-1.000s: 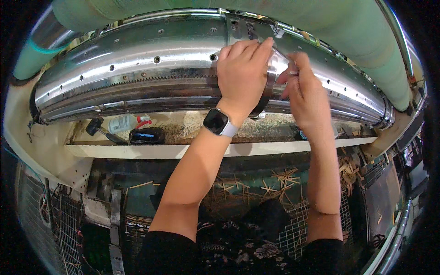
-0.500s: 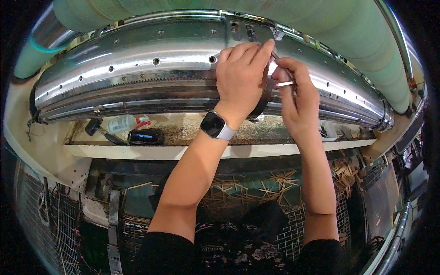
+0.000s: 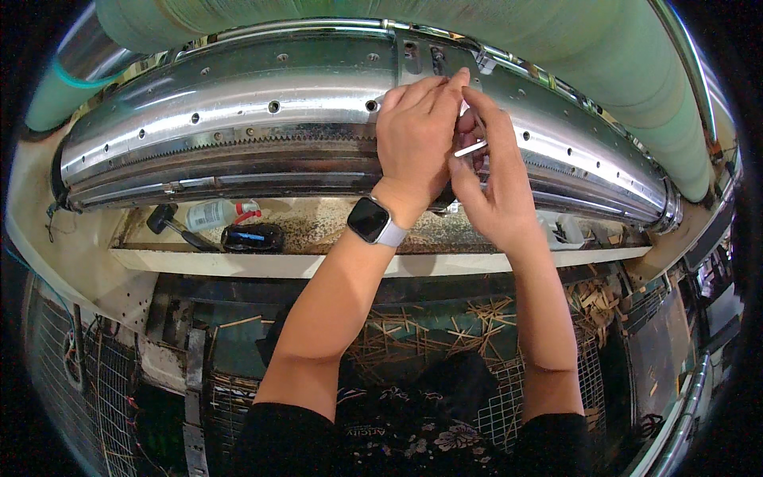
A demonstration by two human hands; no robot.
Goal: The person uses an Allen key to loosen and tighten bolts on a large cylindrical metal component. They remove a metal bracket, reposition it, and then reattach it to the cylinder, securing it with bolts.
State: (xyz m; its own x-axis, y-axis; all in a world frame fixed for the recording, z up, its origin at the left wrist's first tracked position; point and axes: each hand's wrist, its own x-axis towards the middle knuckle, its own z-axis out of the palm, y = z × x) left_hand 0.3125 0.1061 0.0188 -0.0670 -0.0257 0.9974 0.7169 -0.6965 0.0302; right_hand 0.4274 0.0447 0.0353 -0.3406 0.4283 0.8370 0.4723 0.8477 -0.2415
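Observation:
A long polished steel cylinder (image 3: pixel 222 107) with rows of holes stretches across the view. Around its middle sits a slotted curved metal plate (image 3: pixel 425 67). My left hand (image 3: pixel 417 131), with a watch on the wrist, lies over this plate, fingers stretched forward along the curve; its thumb is hidden. Close beside it, my right hand (image 3: pixel 497 171) is closed around a small silver hex key (image 3: pixel 470 149), its bright bar showing between thumb and fingers. The key's far end is hidden behind my fingers, so I cannot tell whether it sits in a screw.
Large green rollers (image 3: pixel 548 40) run above the cylinder. Below it, a ledge (image 3: pixel 318 264) carries a black-headed hammer (image 3: pixel 163 219), a clear bottle with a red cap (image 3: pixel 211 215), a dark pouch (image 3: pixel 253 237) and a white tray (image 3: pixel 563 232). Wooden strips (image 3: pixel 413 334) lie scattered underneath.
My right hand has moved left, up against my left hand, and the hex key has come with it and tilted. My left hand stays nearly in place on the plate.

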